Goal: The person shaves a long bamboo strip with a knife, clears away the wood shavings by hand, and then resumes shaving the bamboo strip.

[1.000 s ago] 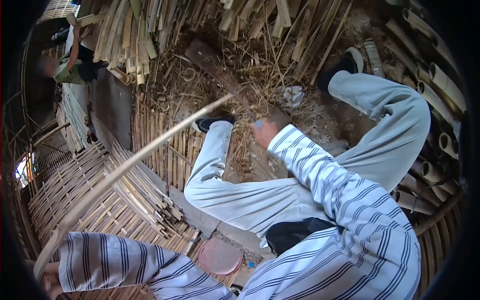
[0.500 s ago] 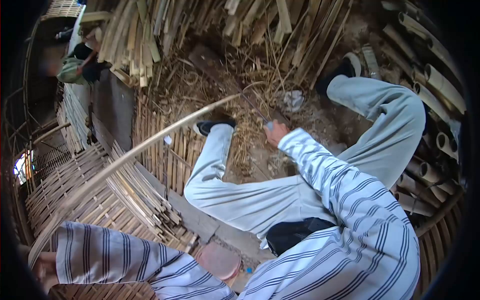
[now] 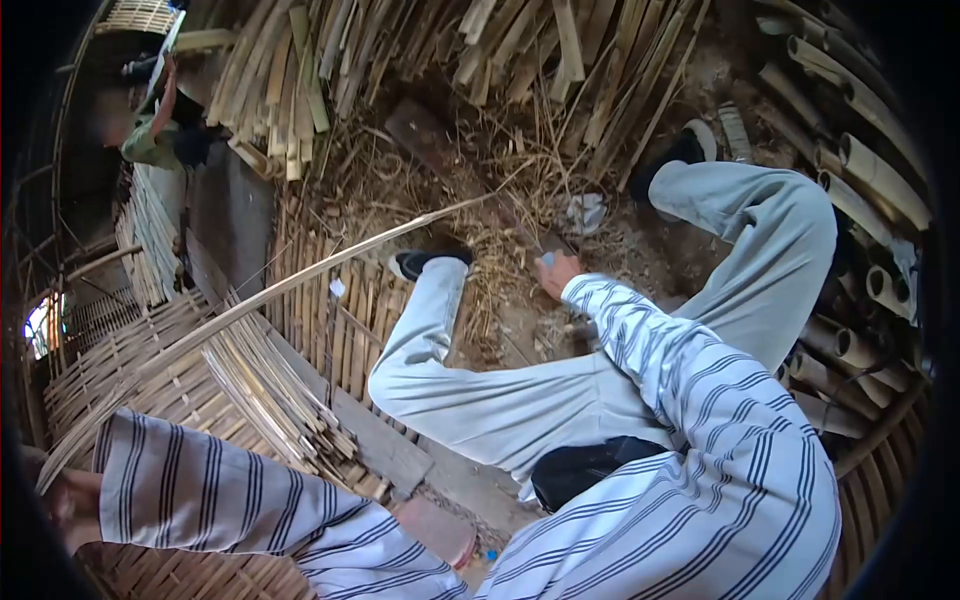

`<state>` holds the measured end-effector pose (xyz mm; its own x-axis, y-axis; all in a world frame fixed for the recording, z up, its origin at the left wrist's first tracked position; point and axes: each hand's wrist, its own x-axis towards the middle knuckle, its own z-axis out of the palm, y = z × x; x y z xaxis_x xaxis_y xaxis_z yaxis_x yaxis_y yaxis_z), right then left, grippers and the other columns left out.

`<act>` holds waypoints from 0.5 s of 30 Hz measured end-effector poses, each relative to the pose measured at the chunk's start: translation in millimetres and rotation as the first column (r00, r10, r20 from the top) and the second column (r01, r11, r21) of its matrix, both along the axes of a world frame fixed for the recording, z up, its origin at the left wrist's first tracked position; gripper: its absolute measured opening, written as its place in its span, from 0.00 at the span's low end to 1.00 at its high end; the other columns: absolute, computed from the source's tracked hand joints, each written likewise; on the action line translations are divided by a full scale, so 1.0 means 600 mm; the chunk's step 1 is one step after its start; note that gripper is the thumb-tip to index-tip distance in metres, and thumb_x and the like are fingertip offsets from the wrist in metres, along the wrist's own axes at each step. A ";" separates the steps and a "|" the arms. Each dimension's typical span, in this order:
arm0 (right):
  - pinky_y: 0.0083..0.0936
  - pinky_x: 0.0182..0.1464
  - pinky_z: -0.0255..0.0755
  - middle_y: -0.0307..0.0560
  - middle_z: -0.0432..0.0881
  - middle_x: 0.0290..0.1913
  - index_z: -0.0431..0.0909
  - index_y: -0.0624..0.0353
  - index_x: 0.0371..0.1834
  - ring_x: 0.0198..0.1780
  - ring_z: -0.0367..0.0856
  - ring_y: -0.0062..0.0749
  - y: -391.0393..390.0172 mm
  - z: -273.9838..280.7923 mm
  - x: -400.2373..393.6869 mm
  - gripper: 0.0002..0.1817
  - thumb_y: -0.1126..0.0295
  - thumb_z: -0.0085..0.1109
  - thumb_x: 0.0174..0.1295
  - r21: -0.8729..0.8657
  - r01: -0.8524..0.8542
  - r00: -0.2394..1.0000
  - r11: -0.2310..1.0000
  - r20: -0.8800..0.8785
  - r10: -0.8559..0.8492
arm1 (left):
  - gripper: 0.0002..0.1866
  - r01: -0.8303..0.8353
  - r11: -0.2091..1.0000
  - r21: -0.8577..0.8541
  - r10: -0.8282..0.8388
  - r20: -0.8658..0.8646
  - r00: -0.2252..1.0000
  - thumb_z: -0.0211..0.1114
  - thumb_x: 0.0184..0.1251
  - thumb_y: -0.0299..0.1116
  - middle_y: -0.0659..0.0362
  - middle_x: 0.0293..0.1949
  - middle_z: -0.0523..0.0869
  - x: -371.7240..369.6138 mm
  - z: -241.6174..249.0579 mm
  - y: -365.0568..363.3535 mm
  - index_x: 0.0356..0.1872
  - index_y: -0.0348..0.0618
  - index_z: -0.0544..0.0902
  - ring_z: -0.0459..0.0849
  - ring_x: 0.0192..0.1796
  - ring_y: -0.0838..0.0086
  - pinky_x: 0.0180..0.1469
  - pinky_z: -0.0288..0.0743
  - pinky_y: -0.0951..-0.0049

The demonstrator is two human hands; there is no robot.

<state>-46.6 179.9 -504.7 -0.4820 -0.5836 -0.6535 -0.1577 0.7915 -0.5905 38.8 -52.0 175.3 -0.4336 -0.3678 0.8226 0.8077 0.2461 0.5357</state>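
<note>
A long pale bamboo strip (image 3: 300,278) runs diagonally from the lower left to the shavings-covered ground between my legs. My left hand (image 3: 75,508), at the dim left edge, is closed around its near end. The strip's thin far tip lies close to a narrow dark blade (image 3: 508,212), apparently a knife's. My right hand (image 3: 558,273) is closed at the blade's lower end, beside my knee; the handle is hidden in the fingers. Something grey covers one finger. A dark reddish-brown board (image 3: 425,135) lies on the ground beyond the blade.
Split bamboo bundles (image 3: 275,90) stand at the top. Bamboo poles (image 3: 880,180) are stacked at right. Woven bamboo panels (image 3: 150,390) and a pile of thin strips (image 3: 275,400) lie at left. Another person (image 3: 155,140) is at the upper left.
My left hand has shifted slightly left and up, drawing the strip with it. The curled shaving at the strip's far tip is no longer seen. The other person's arm has risen.
</note>
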 end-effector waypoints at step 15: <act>0.46 0.56 0.69 0.70 0.72 0.53 0.66 0.67 0.56 0.55 0.73 0.60 0.014 0.053 -0.032 0.31 0.49 0.46 0.62 0.124 -0.073 0.990 0.990 0.127 0.057 | 0.28 -0.053 0.991 -0.123 0.078 0.209 0.975 0.40 0.74 0.46 0.68 0.06 0.67 0.025 0.000 -0.029 0.11 0.47 0.71 0.62 0.06 0.85 0.06 0.60 0.86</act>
